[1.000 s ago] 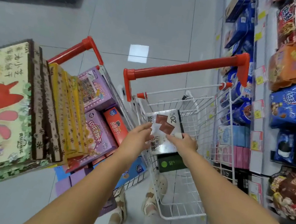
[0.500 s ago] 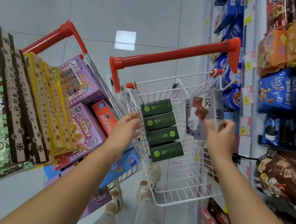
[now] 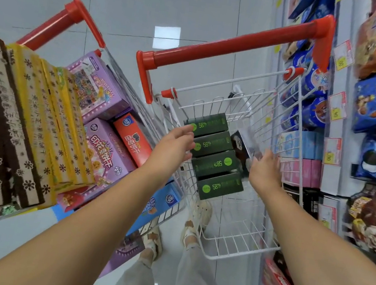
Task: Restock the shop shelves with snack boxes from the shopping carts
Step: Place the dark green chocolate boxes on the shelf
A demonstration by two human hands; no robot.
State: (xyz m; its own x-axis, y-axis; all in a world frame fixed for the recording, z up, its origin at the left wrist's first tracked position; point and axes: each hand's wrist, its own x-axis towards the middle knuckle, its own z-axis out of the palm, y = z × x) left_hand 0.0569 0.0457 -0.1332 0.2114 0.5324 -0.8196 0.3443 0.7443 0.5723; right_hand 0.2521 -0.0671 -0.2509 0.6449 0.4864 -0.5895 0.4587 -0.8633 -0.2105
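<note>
Green boxes (image 3: pixel 214 157) between left hand (image 3: pixel 176 145) and right hand (image 3: pixel 265 172)

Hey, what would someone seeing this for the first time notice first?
The red handle of the white wire cart cuts across the middle. In it, four dark green boxes marked 58% lie in a row, the left hand open beside them, the right hand opposite. At left, a second cart is heaped with bright snack boxes.
</note>
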